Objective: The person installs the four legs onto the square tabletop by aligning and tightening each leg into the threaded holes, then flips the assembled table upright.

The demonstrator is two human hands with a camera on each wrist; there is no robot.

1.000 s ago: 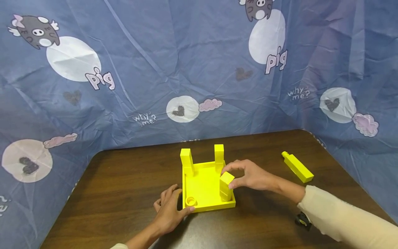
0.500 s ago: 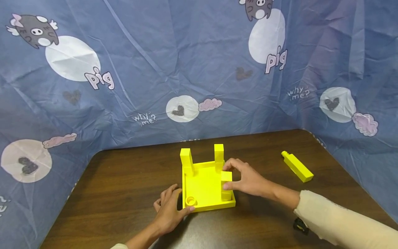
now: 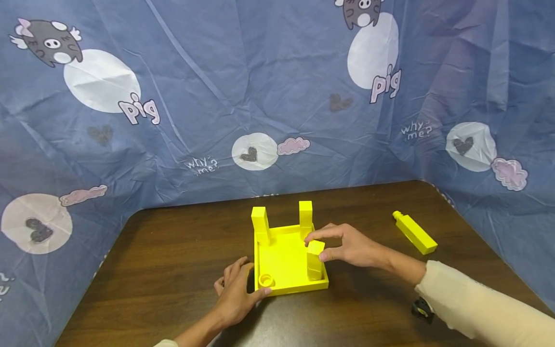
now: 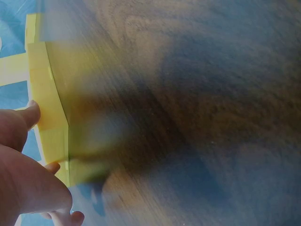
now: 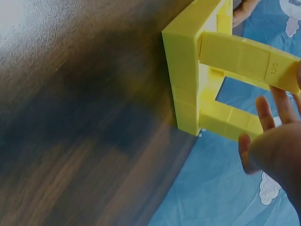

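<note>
A yellow square table top point(image 3: 299, 289) with a raised rim lies underside up, like a small toy table. Two square legs stand at its back, the left leg point(image 3: 260, 224) and the right leg point(image 3: 305, 214). My right hand point(image 3: 355, 246) pinches the upper end of the near-right leg point(image 3: 314, 265) between thumb and fingers. That leg stands turned askew in its corner; "125" shows on it in the right wrist view. At the near-left corner is a round socket point(image 3: 266, 280). There my left hand point(image 3: 236, 299) grips the table top, thumb on the front wall.
A loose yellow leg point(image 3: 415, 233) with a threaded-looking end lies on the brown table point(image 3: 186, 255) to the right. Behind rises a blue cloth point(image 3: 277, 86) printed with pigs. Under the right forearm is a small black object point(image 3: 422, 309).
The near-right leg turned square to the rim half a second ago and now sits askew again. My right hand shifted with it, its fingers reaching farther left. The left hand kept still.
</note>
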